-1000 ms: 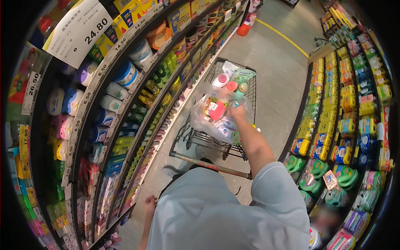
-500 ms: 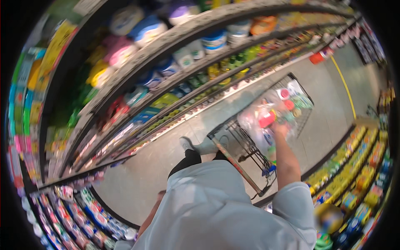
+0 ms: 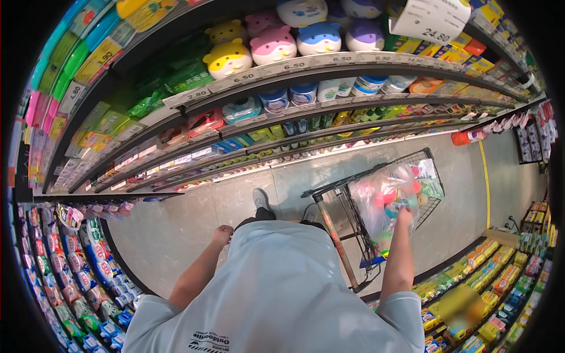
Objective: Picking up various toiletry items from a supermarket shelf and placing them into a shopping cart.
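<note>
My right arm reaches into a wire shopping cart (image 3: 432, 154) in front of me and to the right. There my right hand (image 3: 404, 213) is at a clear plastic bag (image 3: 385, 179) with red, pink and green packages inside. Its fingers look bent and pressed together at the bag's near side; what they grip is too small to make out. Beside the bag in the cart lies a white and green package (image 3: 431, 182). Low at my left side hangs my left hand (image 3: 222, 234), its fingers curled in with nothing visible in them. The cart's handle (image 3: 340, 250) is untouched.
Ahead stands a long shelf rack (image 3: 265, 69) with animal-shaped containers (image 3: 273, 46), tubs and bottles. Packaged goods (image 3: 94, 265) fill a curved shelf at left, and yellow packs (image 3: 453, 276) line the right. My shoe (image 3: 259, 199) is on the tiled floor (image 3: 176, 235).
My view has turned and steadied, so the shelves look sharper and more level. My left hand has come further into view. My right hand stays in the cart, at the bag.
</note>
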The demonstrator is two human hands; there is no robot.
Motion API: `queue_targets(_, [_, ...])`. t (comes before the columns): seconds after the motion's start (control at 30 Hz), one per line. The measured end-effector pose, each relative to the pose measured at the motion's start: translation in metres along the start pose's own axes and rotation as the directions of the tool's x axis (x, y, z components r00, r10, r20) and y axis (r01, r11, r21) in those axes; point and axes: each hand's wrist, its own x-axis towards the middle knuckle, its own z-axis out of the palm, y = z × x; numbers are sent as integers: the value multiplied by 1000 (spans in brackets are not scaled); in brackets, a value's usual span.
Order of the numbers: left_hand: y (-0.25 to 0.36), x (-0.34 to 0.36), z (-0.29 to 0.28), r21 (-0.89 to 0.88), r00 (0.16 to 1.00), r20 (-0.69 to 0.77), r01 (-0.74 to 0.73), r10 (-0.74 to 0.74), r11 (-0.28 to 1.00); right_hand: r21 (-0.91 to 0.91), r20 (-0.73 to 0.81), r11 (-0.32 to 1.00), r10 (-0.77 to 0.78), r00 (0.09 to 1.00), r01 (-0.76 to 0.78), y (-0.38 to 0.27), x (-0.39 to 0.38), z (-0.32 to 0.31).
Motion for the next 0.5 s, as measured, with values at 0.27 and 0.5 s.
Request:
queue_targets(0.27, [-59, 45, -11, -58, 994, 7, 112, -112, 992, 560, -511, 701, -129, 850, 443, -143, -161, -65])
queue_targets(0.5, [102, 64, -21, -436, 852, -307, -522, 423, 733, 391, -192, 436, -823, 535, 810, -232, -334, -10])
